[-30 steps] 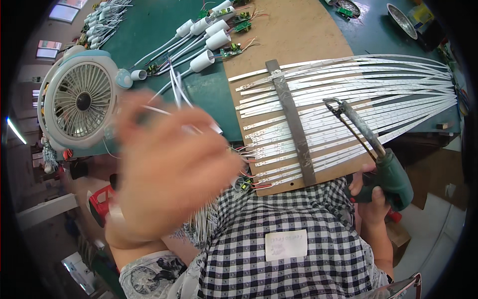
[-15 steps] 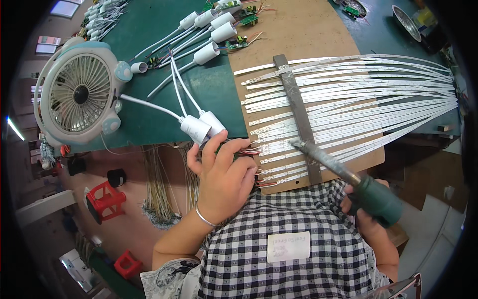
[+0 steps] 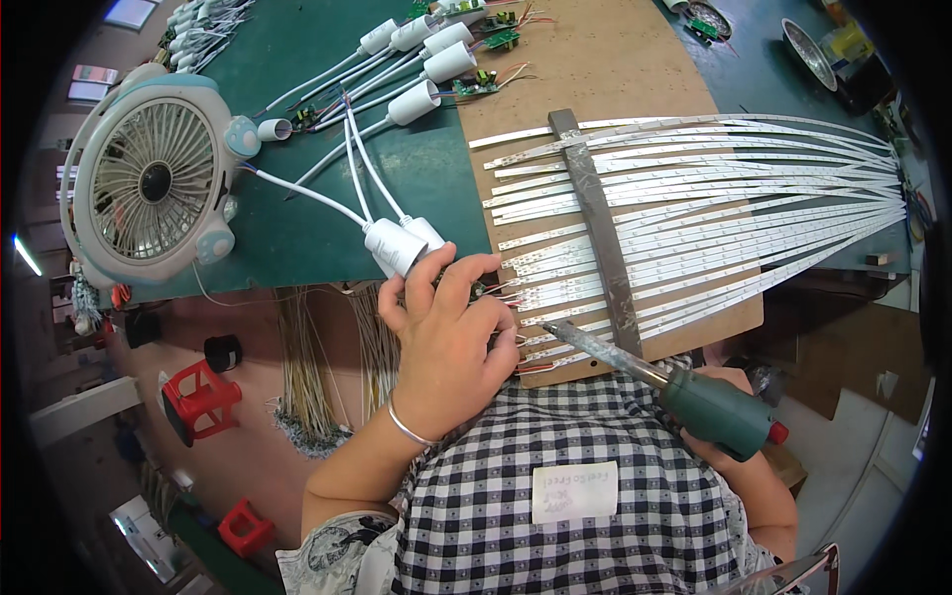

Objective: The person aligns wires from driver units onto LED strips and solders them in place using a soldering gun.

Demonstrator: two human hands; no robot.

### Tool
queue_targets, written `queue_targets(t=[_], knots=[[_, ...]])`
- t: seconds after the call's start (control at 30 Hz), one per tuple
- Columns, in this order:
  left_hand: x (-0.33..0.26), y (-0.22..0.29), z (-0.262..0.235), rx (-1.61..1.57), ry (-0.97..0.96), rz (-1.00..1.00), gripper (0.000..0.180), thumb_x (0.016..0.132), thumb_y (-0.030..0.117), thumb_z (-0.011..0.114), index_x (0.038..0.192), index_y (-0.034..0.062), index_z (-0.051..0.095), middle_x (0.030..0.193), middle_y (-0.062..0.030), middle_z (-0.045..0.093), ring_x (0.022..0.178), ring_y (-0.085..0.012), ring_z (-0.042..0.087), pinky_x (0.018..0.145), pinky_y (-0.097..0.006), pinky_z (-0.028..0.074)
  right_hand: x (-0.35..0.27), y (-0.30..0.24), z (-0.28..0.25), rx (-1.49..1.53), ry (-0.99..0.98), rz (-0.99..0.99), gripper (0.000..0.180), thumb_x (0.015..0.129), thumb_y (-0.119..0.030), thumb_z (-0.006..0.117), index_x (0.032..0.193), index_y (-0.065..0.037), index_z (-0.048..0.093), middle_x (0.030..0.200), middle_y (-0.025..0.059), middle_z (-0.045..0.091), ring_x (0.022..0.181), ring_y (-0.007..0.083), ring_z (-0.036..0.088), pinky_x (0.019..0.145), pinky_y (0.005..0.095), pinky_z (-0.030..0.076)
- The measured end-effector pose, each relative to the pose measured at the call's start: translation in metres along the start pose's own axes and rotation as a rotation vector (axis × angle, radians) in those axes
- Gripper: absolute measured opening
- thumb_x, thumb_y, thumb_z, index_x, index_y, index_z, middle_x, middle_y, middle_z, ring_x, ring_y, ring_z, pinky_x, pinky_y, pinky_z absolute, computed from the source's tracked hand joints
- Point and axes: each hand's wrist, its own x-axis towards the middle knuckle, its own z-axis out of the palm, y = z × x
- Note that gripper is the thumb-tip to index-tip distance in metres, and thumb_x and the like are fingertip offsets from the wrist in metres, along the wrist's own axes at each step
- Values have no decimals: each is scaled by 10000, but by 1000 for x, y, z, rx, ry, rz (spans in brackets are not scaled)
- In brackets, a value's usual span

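Note:
My right hand [image 3: 706,449] is wrapped round the green handle of a soldering iron [image 3: 716,409]. The iron's metal shaft slants left over the board, its tip by the left ends of the lower white LED strips [image 3: 674,260]. My left hand [image 3: 448,342], a bangle at its wrist, is bent beside these ends, closed over thin red and pale wires [image 3: 509,296] that run from under its fingers to the strips. Just beyond its fingertips lie two white lamp bases [image 3: 395,246] with white cables. What sits under the palm is hidden.
A dark metal bar [image 3: 598,233] lies across the strips on a brown board [image 3: 585,59]. More white lamp bases with green circuit boards [image 3: 476,83] are at the back. A fan [image 3: 154,183] stands at the left, red stools [image 3: 201,397] below it. Metal dishes [image 3: 808,55] are far right.
The soldering iron has moved left and toward me, its tip shifting from the metal bar to the lower strip ends. My left hand has stayed nearly in place, its fingers slightly shifted.

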Motion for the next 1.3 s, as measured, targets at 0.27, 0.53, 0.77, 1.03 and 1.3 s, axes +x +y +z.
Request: queue_targets(t=[0.27, 0.53, 0.77, 1.03, 1.3], knots=[[6, -1, -5, -1, -27, 7, 102, 675, 125, 685, 698, 146, 588, 1236, -23, 541, 1247, -316, 369, 969, -513, 183, 24, -14, -4, -349, -100, -201, 224, 736, -146, 704, 911, -26, 631, 839, 83, 652, 691, 242, 640, 611, 307, 513], [9, -3, -5, 13, -33, 30, 105, 661, 121, 683, 691, 147, 586, 1227, -9, 537, 1227, -298, 384, 944, -500, 201, 22, -12, 0, -347, -93, -204, 267, 707, -154, 714, 950, -52, 672, 921, 74, 658, 805, 256, 626, 709, 336, 506], [11, -2, -5, 20, -32, 35, 98, 659, 121, 679, 683, 145, 587, 1209, -1, 540, 1216, -292, 391, 940, -503, 205, 20, -11, -2, -296, -114, -154, 286, 709, -166, 722, 975, -69, 682, 983, 89, 663, 885, 275, 630, 773, 361, 498], [11, -2, -6, 35, -46, 37, 99, 662, 121, 682, 682, 143, 588, 1203, 2, 535, 1213, -288, 392, 939, -506, 207, 4, -8, -5, -90, -58, -15, 247, 730, -130, 706, 962, -57, 667, 971, 83, 669, 898, 255, 634, 793, 355, 509], [11, -1, -9, 49, -62, 35, 88, 666, 125, 679, 686, 141, 595, 1205, 1, 540, 1215, -291, 394, 948, -503, 206, 1, 1, -9, -93, -138, -82, 297, 771, -143, 696, 1039, -39, 622, 978, 96, 656, 866, 249, 632, 774, 364, 518]])
